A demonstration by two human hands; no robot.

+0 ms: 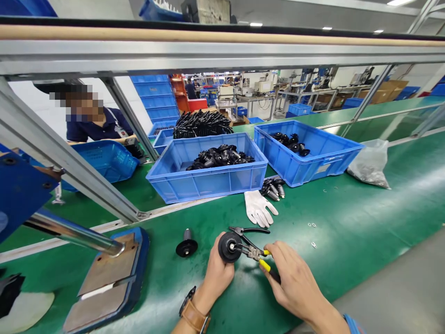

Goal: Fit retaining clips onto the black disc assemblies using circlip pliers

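My left hand (pixel 218 273) is wrapped round a black disc-shaped part with a shaft (pixel 227 246), its light metal centre facing me. In my right hand (pixel 295 283) are circlip pliers (pixel 255 253) with yellow and black handles; their tips touch or nearly touch the part's centre. Another pair of pliers (pixel 255 229) with black handles lies just beyond. A similar black flanged part (pixel 187 246) stands on the green bench to the left. Small retaining rings (pixel 314 244) are scattered on the right. Behind the pliers rests a white glove (pixel 259 208).
Two blue bins (pixel 208 181) (pixel 309 162) hold black parts; several more parts (pixel 273 188) lie between them. A clear bag (pixel 370 164) sits at the right. A press with a blue base (pixel 134 278) stands left. Across the bench is a person (pixel 97 120). A metal frame (pixel 222 60) spans overhead.
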